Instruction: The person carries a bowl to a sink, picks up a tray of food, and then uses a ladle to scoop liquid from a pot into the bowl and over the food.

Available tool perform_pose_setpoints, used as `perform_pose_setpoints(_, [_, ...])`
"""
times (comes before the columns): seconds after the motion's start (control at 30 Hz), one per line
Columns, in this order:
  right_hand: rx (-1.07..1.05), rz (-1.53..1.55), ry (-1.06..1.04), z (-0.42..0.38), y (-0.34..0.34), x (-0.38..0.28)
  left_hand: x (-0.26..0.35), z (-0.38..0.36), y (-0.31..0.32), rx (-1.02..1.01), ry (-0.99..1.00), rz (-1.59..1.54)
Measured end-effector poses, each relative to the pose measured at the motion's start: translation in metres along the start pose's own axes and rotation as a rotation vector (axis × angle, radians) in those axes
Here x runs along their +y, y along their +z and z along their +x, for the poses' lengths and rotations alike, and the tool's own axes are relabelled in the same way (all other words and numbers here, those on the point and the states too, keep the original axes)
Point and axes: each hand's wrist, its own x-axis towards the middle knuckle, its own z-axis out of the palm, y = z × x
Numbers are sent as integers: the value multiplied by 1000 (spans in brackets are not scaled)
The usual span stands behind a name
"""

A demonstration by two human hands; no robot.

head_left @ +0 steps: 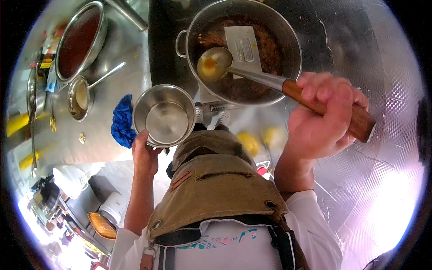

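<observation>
My right hand [325, 112] is wrapped round the wooden handle of a ladle [258, 77]. The ladle's round bowl hangs over a large two-toned steel stockpot [182, 44], with a little yellowish liquid in it. Dark reddish-brown food [270, 42] covers the pot's bottom, and a flat pale rectangular plate [243, 42] with an oval recess shows inside the pot. In my left hand [145, 155] is a deep round steel container [164, 118], gripped at its near rim; its bare bottom shows. A crumpled blue cloth [122, 121] touches the container's left side in this view.
On the steel counter [119, 81] at left stand a wide bowl of dark red sauce [81, 42] and a small bowl [77, 108] with a spoon [107, 74]. Below are white tubs [113, 207] and a woven tray [102, 226]. Dimpled foil-like sheeting [360, 148] lines the right side.
</observation>
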Motion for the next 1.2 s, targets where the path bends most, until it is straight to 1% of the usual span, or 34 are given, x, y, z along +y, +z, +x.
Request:
perform_pose_setpoints(0.07, [-38, -78, -24, -1, 5, -1, 2, 0, 0, 2, 6, 8])
perform_pose_setpoints(0.17, [-78, -51, -33, -4, 7, 0, 4, 4, -5, -26, 5, 14])
perform_pose_setpoints(0.37, [-88, -105, -70, -9, 7, 0, 5, 3, -3, -28, 10, -17])
perform_pose_setpoints(0.47, [-65, -112, -64, -12, 7, 0, 5, 3, -3, 2, 9, 0])
perform_pose_setpoints(0.57, [-77, -136, -9, -12, 10, -6, 5, 6, -5, -12, 0, 10])
perform_pose_setpoints(0.77, [-55, -171, -20, -15, 12, -6, 9, 4, 1, -12, 1, 19])
perform_pose_setpoints(0.87, [-69, -123, -59, -14, 8, -3, 7, 7, -3, -9, -7, 19])
perform_pose_setpoints(1.2, [-172, -177, 2, -22, 6, -8, 9, 4, 0, -28, -20, 12])
